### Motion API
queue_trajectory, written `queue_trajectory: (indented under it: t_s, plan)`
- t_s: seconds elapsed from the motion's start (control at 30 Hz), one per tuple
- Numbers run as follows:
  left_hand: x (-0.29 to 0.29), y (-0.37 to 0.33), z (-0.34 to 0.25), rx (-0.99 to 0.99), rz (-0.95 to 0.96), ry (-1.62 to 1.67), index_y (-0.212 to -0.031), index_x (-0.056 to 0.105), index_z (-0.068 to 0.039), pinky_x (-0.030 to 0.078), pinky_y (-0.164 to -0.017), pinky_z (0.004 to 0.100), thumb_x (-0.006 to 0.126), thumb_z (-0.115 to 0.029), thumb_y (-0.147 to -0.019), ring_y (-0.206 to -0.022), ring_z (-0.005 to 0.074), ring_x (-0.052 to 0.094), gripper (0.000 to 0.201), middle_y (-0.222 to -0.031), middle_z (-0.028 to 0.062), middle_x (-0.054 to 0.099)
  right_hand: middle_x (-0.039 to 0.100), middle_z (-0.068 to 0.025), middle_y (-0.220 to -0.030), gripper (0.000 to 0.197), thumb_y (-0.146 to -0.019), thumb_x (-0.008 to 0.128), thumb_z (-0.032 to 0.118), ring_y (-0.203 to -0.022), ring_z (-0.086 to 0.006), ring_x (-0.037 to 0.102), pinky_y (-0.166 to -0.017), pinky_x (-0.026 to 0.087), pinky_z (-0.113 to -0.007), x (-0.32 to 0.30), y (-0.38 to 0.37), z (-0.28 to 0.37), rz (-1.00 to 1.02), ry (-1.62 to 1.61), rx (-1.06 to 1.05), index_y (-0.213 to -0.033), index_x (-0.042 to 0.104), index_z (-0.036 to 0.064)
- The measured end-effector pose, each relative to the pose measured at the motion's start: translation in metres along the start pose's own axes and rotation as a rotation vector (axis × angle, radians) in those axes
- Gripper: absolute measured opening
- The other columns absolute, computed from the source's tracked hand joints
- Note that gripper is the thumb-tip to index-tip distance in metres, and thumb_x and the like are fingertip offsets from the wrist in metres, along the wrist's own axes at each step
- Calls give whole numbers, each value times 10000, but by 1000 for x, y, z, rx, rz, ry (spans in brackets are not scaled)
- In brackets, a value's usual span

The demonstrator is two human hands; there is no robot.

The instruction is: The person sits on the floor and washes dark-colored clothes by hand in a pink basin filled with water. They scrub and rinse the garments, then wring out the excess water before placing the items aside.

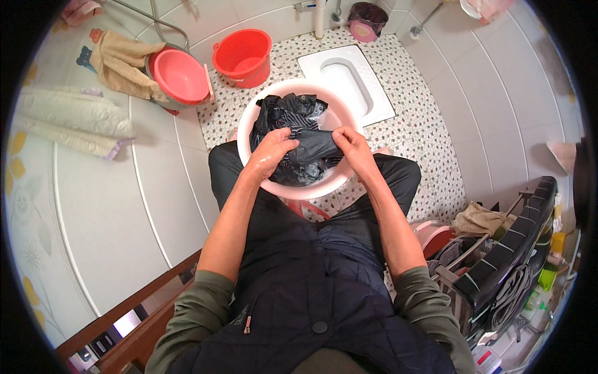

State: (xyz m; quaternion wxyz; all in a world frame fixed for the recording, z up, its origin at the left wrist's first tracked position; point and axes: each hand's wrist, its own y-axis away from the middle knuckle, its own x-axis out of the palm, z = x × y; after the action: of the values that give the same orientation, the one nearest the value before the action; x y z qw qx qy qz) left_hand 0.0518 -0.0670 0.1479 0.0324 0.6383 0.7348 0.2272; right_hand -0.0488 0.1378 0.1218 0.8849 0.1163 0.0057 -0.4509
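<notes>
A dark wet garment (314, 148) is drawn out between my two hands over a pale pink basin (311, 191). My left hand (272, 153) has its fingers closed on the cloth on the left, and wet suds shine on its wrist. On the right, my right hand (354, 149) pinches the garment's other end with thumb and fingers near the basin's rim. More black cloth, partly striped, lies bunched in the basin, with some foamy water showing beside it. The basin sits between my knees.
Beyond the basin are a red bucket (244, 59) and a white squat toilet (355, 84). Pink basins (182, 76) stand stacked at the left wall below a hanging tan cloth (121, 62). A black-padded folded frame (511, 243) leans at the right; a dark-lined bin (366, 23) stands far back.
</notes>
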Motion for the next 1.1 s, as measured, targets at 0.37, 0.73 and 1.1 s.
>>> queue_trajectory:
  t_s: [0.37, 0.73, 1.1]
  plan:
    - [-24, -4, 0, -21, -177, 93, -1013, 625, -46, 381, -598, 192, 594, -185, -911, -716, 20, 524, 175, -862, -43, 628, 559, 47, -834, 217, -952, 531, 208, -790, -57, 474, -755, 385, -212, -20, 1, 7, -117, -397, 12, -847, 600, 32]
    - [-20, 1, -16, 192, -266, 106, -1156, 594, -57, 367, -625, 165, 572, -131, -912, -708, 16, 521, 256, -856, -45, 629, 532, 61, -720, 252, -933, 586, 231, -678, -34, 447, -635, 366, -209, -22, 16, 6, -37, -355, 6, -767, 590, 42]
    - [-22, 9, -7, 218, -210, 424, -1178, 546, -7, 473, -883, 252, 604, -56, -878, -957, 114, 604, 310, -1037, 49, 632, 554, -111, -754, 148, -830, 651, 196, -796, -293, 544, -728, 439, -396, 19, 54, 8, 459, 456, -408, -802, 641, 51]
